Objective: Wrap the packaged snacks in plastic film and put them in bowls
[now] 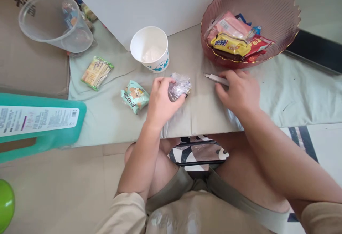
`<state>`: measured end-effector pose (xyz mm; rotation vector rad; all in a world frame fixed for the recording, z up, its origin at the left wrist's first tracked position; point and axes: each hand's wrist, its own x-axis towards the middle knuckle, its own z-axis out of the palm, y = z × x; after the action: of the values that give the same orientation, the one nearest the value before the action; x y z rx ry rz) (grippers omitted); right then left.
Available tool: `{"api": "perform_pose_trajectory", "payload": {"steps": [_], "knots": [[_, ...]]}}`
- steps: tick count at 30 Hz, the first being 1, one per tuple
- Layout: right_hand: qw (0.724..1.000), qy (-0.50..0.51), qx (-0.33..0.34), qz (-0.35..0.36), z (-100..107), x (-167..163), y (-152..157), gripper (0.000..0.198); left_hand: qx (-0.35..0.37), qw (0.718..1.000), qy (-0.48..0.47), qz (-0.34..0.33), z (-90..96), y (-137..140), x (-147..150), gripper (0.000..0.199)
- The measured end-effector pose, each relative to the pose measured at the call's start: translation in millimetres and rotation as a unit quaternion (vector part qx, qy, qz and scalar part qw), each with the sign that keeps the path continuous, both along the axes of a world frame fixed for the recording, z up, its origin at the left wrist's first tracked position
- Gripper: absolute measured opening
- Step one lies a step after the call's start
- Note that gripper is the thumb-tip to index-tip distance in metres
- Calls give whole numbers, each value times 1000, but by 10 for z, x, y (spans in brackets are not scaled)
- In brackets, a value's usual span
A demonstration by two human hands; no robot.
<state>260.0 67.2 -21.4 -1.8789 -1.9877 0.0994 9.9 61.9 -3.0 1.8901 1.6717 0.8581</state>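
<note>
My left hand (162, 100) grips a crumpled bundle of clear plastic film (179, 86), thumb and fingers closed round its sides. What lies inside the film is hard to make out. Slightly blurred, my right hand (240, 89) is closed on a pale utility knife (215, 78) low over the cloth, its tip pointing left. Left of my left hand lies a mint-green snack packet (135, 96) with a cartoon figure. Behind the film stands a white paper cup (151, 50) with blue leaf prints. A green-and-yellow biscuit packet (96, 72) lies farther left.
A pink ribbed bowl (278, 16) holds several snack packets (232, 43) at the back right, beside a black box (317, 50). A clear plastic tub (57, 23) lies tilted at the back left. A teal jug (53, 134) juts over the table's left edge. A white board (165, 5) stands behind.
</note>
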Motion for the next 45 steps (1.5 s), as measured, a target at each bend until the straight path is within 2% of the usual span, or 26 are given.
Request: {"api": "perform_pose_trajectory", "payload": {"steps": [3,7,10,13,19,21,23,24,26,30,32,34,36,38,40,42,45], "knots": [[998,32,-1,51,67,-58,-36,29,-51,997,-57,13,25,8,5,23],[978,115,-13,173,119,-176,-101,30,-104,985,-136,-9,39,10,0,23],[961,171,-38,215,93,-236,-131,37,-116,981,-155,-20,38,0,9,13],[956,200,-31,214,41,-271,-137,39,-105,983,-149,-30,52,-27,42,7],[954,251,49,157,-58,-384,-112,21,-71,991,-31,-106,161,-163,211,46],[946,264,84,167,-78,-413,-97,13,-63,992,-22,-111,178,-189,259,31],[939,272,104,184,-84,-419,-83,10,-51,993,-60,-85,162,-177,266,8],[935,276,107,194,-83,-412,-78,15,-48,993,-93,-63,142,-157,252,5],[930,280,100,215,-77,-385,-74,30,-56,982,-182,-8,83,-94,189,11],[928,277,55,242,-73,-316,-86,49,-77,932,-340,96,-84,69,-6,17],[928,281,31,241,-74,-290,-90,59,-55,924,-357,128,-165,137,-98,26],[929,282,17,237,-70,-273,-87,64,-27,925,-351,143,-213,179,-162,26],[933,272,15,236,-61,-269,-80,50,-1,934,-331,131,-211,187,-184,25],[934,262,16,242,-49,-278,-74,31,26,952,-292,90,-168,168,-158,31],[930,264,14,256,-39,-296,-75,21,35,967,-249,42,-115,135,-94,36],[922,275,11,271,-31,-312,-79,15,12,973,-227,21,-84,108,-24,24],[918,286,6,274,-23,-307,-81,9,-34,970,-233,54,-86,98,14,18]]}}
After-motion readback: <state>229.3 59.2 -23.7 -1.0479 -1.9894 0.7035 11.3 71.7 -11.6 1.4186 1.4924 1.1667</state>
